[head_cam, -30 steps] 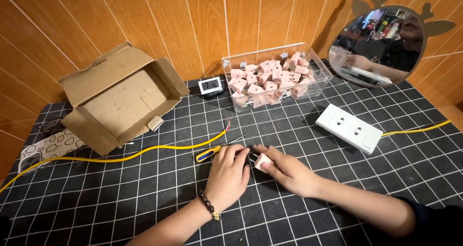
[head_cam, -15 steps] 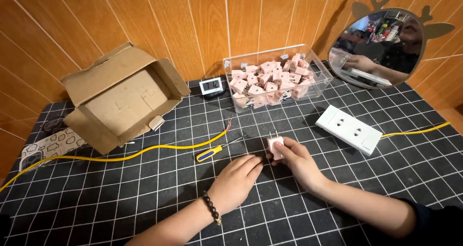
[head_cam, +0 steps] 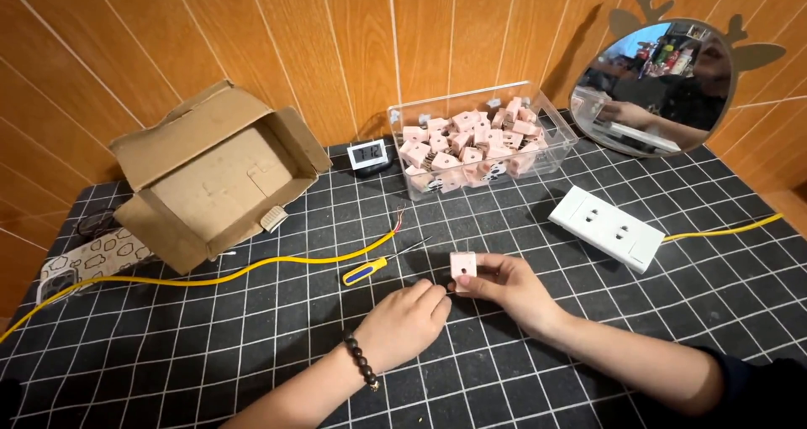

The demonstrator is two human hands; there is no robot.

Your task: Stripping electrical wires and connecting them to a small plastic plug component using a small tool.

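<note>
1. Right hand pinching a small pink cube-shaped plug adapter between thumb and fingertips, lifted just above the black gridded cutting mat, near the middle of the mat.
2. Left hand resting on the mat, fingers loosely curled, holding nothing visible; fingertips just beside the adapter and the right thumb. Dark beaded bracelet on the left wrist.
3. Small screwdriver with a yellow and blue handle lying on the mat just left of the adapter, apart from both hands.
4. Yellow cable with bared wire ends running across the mat beyond the screwdriver.
5. Clear plastic bin full of similar pink adapters at the far edge, against the wooden wall.
6. White power strip to the right, open cardboard box to the left, small digital display between box and bin, round mirror leaning on the wall.
</note>
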